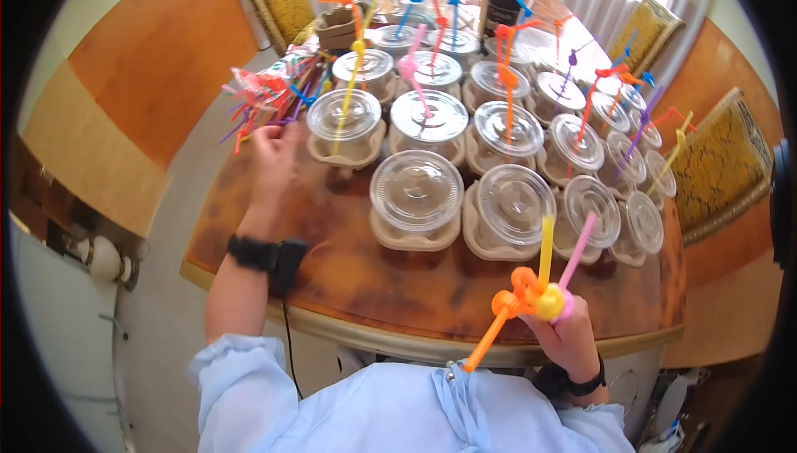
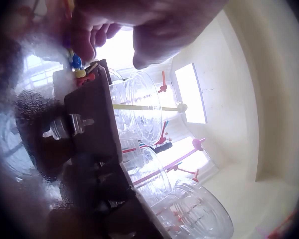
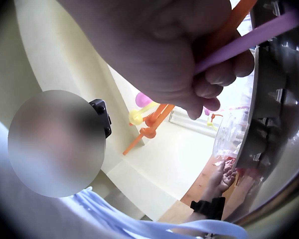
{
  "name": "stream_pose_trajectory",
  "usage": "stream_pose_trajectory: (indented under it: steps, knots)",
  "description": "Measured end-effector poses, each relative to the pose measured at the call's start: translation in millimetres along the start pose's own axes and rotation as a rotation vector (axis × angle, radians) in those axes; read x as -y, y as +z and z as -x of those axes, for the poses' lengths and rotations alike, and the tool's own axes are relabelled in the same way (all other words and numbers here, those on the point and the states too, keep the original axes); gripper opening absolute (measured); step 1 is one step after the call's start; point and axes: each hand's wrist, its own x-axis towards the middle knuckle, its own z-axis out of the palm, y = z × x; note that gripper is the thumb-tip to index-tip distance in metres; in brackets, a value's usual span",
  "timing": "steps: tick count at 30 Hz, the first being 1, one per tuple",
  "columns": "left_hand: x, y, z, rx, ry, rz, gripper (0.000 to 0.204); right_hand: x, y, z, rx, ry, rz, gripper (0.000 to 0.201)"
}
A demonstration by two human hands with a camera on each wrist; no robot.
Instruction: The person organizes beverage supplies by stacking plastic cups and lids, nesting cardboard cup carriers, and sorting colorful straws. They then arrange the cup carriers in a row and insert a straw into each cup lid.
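My right hand (image 1: 566, 335), low in front of my body, grips three knotted drinking straws: an orange straw (image 1: 490, 338), a yellow straw (image 1: 547, 254) and a pink straw (image 1: 579, 249). The right wrist view has the fingers curled round them, the orange straw's looped end (image 3: 148, 130) sticking out. At the table's left edge, my left hand (image 1: 274, 156) reaches to a pile of colourful straws (image 1: 264, 97) with plastic wrapping. In the left wrist view its thumb (image 2: 144, 52) stands apart from the bent fingers, and small blue and yellow straw parts (image 2: 77, 62) lie by the fingertips.
Rows of lidded clear cups in cardboard carriers (image 1: 415, 239) cover the middle and right of the wooden table (image 1: 332, 287). Many lids hold knotted straws; the front row's lids (image 1: 418, 190) have none. A dark bottle (image 1: 505, 0) stands behind. Patterned chairs (image 1: 718, 166) flank the table.
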Motion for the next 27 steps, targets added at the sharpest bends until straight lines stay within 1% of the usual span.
stream_pose_trajectory:
  steps: [2, 3, 4, 5, 6, 7, 9, 10, 11, 12, 14, 15, 16, 17, 18, 19, 21, 22, 24, 25, 27]
  knots:
    - [-9.3, -24.8, -0.7, -0.156, 0.386, -0.096, 0.027, 6.8, -1.6, -6.0, -0.034, 0.021, -0.125, 0.017]
    - [-36.3, -30.1, 14.5, -0.182, 0.536, 0.023, 0.025, 7.7, -2.6, -7.0, 0.008, 0.069, -0.242, 0.016]
    - [-60.3, -37.6, 35.3, -0.12, 0.523, 0.17, 0.024, 8.6, -3.6, -7.8, 0.044, 0.122, -0.356, 0.015]
    - [-82.0, -44.5, 55.2, -0.061, 0.505, 0.316, 0.023, 5.7, -3.7, -9.8, 0.091, 0.135, -0.42, 0.014]
    - [-103.8, -46.9, 75.1, -0.006, 0.535, 0.321, 0.024, 5.5, -3.7, -11.8, 0.138, 0.14, -0.484, 0.014]
    - [-118.0, -43.3, 94.0, 0.046, 0.571, 0.328, 0.026, 9.5, -1.8, -15.3, 0.182, 0.216, -0.674, 0.011]
    - [-123.6, -26.3, 125.8, 0.502, 0.63, 0.536, 0.019, 13.9, 3.3, -23.5, 0.205, 0.185, -0.874, 0.011]
    - [-126.3, -16.4, 144.4, 0.748, 0.513, 0.485, 0.02, 16.6, 7.1, -26.3, 0.22, 0.166, -0.973, 0.012]
    - [-137.2, -0.6, 161.3, 1.024, 0.385, 0.372, 0.03, 20.9, 11.9, -28.6, 0.224, 0.192, -1.081, 0.013]
    - [-144.7, 16.8, 174.2, 1.196, 0.259, 0.25, 0.04, 22.9, 14.8, -29.2, 0.242, 0.136, -1.003, 0.012]
    - [-133.6, 53.8, 196.2, 1.35, 0.325, 0.371, 0.036, 22.2, 21.2, -33.6, 0.295, 0.025, -0.84, 0.011]
    - [-131.6, 63.5, 204.7, 1.353, 0.223, 0.44, 0.035, 16.7, 37.4, -36.4, 0.157, -0.173, -0.794, 0.016]
    - [-129.4, 70.8, 212.7, 1.356, 0.116, 0.509, 0.035, 13.5, 36.4, -31.2, 0.17, -0.04, -0.864, 0.018]
    - [-127.0, 74.4, 217.7, 1.359, 0.0, 0.574, 0.034, 20.0, 31.0, -27.1, 0.179, 0.101, -0.937, 0.02]
    - [-124.3, 76.8, 220.0, 1.351, -0.01, 0.613, 0.031, 23.5, 28.1, -23.6, 0.186, 0.246, -1.009, 0.024]
    - [-122.1, 80.0, 222.1, 1.341, -0.018, 0.656, 0.028, 23.3, 29.6, -22.0, 0.144, 0.292, -0.981, 0.023]
    - [-119.5, 85.0, 225.4, 1.319, -0.033, 0.741, 0.025, 15.6, 23.5, -18.9, 0.138, 0.118, -0.658, 0.027]
    - [-121.5, 84.1, 225.7, 1.293, -0.099, 0.84, 0.023, 12.1, 19.3, -16.7, 0.137, 0.032, -0.497, 0.03]
    - [-127.7, 80.8, 223.4, 1.23, -0.226, 1.036, 0.024, 11.9, 5.4, -8.0, 0.023, -0.028, -0.325, 0.036]
    - [-125.1, 83.7, 223.5, 1.125, -0.196, 1.063, 0.025, 13.1, -2.0, -4.7, -0.035, -0.054, -0.233, 0.038]
    - [-124.7, 72.6, 217.3, 1.219, -0.148, 0.856, 0.023, 16.0, -9.6, -3.5, -0.215, -0.093, -0.257, 0.041]
